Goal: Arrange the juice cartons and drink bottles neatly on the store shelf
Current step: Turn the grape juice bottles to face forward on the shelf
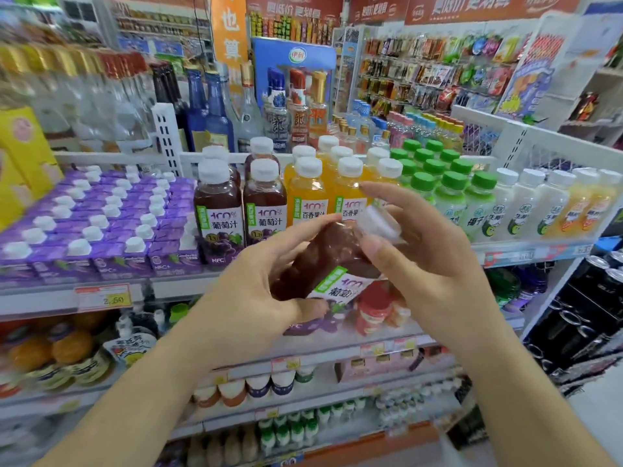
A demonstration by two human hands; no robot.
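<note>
Gripping a dark grape juice bottle (332, 261) in front of the shelf (202, 281), the left hand (256, 288) is curling its fingers (286, 237) round the body, while the right hand (421, 261) is pinching near the white cap (379, 224). The bottle is tilting, cap up-right, below the standing grape bottles (242, 210) and beside purple cartons (101, 224).

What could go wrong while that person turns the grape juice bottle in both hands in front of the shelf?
The grape juice bottle lies tilted, cap end up and to the right, held by the left hand round its lower body and the right hand near the white cap; a loose grip could let it slip. Setting it back, it might knock the upright grape juice bottles or the passion fruit juice bottles beside them.
</note>
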